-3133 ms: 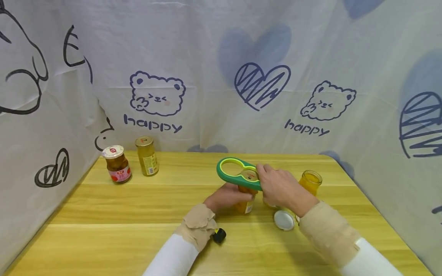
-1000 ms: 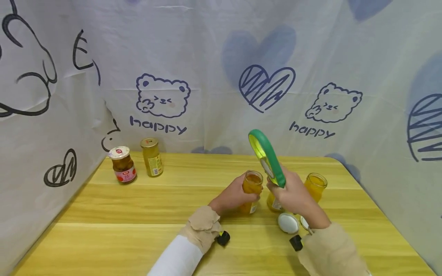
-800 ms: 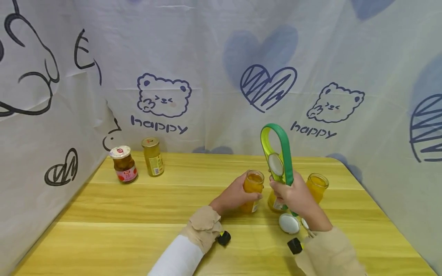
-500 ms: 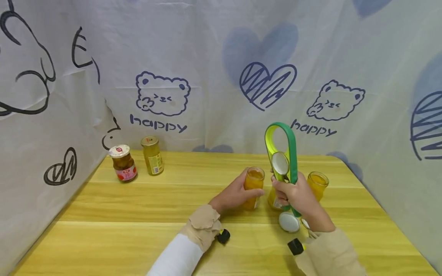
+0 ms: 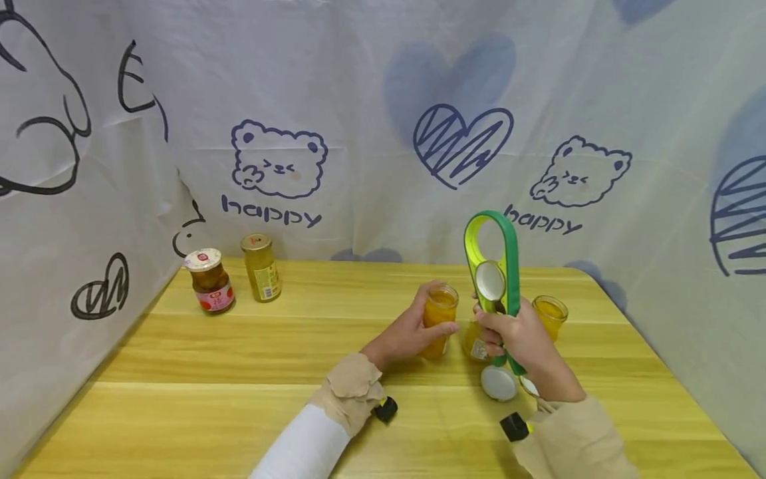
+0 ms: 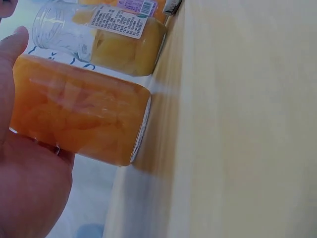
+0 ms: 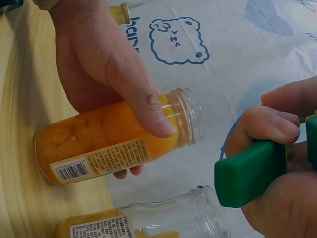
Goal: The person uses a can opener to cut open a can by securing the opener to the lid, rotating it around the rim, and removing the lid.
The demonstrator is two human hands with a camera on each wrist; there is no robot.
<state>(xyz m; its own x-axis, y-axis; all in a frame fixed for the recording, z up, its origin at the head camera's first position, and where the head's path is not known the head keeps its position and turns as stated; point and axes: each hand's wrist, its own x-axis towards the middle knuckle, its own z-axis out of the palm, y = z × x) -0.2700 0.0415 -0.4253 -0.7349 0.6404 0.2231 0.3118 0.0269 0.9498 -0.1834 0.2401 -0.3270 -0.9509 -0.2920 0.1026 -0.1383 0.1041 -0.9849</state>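
Observation:
My left hand (image 5: 408, 334) grips an uncapped glass jar of orange fruit pieces (image 5: 441, 307), fingers and thumb round its side. Its threaded mouth and barcode label (image 7: 99, 161) show in the right wrist view. To the right, my right hand (image 5: 523, 340) holds a green jar opener (image 5: 510, 269) upright by its handles. A round metal lid (image 5: 490, 280) sits in the opener's smaller ring, pale underside toward me. Only a green handle end (image 7: 252, 173) and part of the opener's body show in the right wrist view. Whether the jar's base touches the table cannot be told.
Another open jar (image 5: 477, 344) stands between the hands, partly hidden, and a third (image 5: 549, 318) behind my right wrist. Two loose lids (image 5: 499, 384) lie in front of them. At the back left stand a red-brown jar (image 5: 211, 287) and a yellow jar (image 5: 262, 274), both lidded.
The opener was over the capped jar; it has lifted the lid off, moved right and turned upright. My left hand has kept its grip on the jar.

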